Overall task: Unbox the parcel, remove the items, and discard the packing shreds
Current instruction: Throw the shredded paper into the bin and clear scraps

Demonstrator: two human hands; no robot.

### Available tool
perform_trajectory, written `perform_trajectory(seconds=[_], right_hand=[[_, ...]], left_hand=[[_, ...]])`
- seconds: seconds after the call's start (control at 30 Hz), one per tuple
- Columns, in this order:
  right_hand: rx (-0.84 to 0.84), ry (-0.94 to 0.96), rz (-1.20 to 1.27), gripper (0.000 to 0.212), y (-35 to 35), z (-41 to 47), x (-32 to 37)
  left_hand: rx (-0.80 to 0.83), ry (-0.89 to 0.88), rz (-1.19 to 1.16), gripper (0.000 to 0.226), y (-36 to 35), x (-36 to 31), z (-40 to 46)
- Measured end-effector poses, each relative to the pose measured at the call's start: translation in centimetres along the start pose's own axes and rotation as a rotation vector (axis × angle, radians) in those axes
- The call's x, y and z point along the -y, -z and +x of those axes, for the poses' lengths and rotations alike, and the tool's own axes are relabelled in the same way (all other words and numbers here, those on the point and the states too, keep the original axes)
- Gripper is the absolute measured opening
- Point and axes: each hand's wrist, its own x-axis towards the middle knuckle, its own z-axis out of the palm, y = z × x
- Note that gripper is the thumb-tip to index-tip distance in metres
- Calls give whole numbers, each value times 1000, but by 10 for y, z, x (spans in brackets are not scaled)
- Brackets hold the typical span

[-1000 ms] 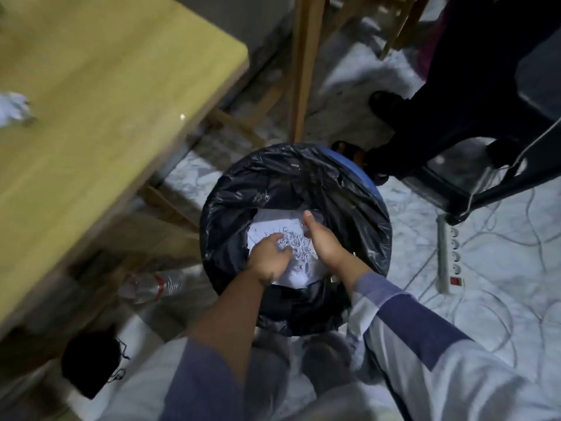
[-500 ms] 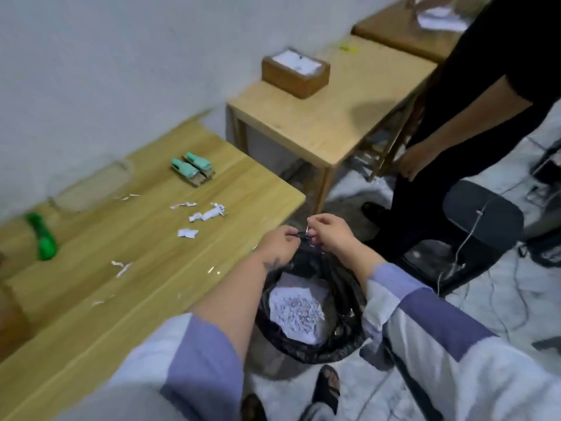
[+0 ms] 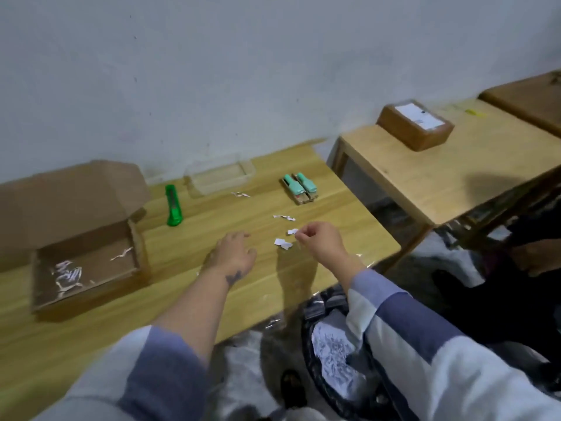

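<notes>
Gathering the last stray shreds off the surface

Both hands have come up from the lined bin (image 3: 315, 335), where the dumped shreds now lie, so clean-up has begun. The right hand (image 3: 321, 241), its grip pinched together, perhaps on a scrap, hovers touching the paper scraps (image 3: 283, 243) near the surface's right edge. The left hand (image 3: 235, 253) rests just left of them, fingers loosely apart, holding nothing. More shreds remain in the open box (image 3: 85, 268) at the left edge.

Both hands up from the bin (image 3: 334, 354) to the tabletop, left hand (image 3: 235, 253) spread flat, right hand (image 3: 321, 241) seemingly pinching at loose paper shreds (image 3: 283, 243), open cardboard box (image 3: 82, 238) now in view.
</notes>
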Motion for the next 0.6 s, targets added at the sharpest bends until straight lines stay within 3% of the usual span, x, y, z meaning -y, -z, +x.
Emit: perform_trajectory(seconds=[0.1, 0.2, 0.3, 0.43, 0.6], right_hand=[[-52, 17, -125, 11, -19, 24, -10], [19, 86, -392, 49, -43, 44, -29], [131, 143, -637, 68, -65, 53, -37], [159, 400, -716, 70, -83, 81, -27], [244, 579, -722, 71, -93, 139, -7]], left_hand=[[-36, 93, 109, 57, -6, 38, 2], [-68, 187, 152, 59, -18, 56, 0], [-108, 174, 257, 63, -29, 53, 8], [-169, 49, 317, 60, -37, 37, 43], [-166, 3, 306, 61, -29, 24, 101]])
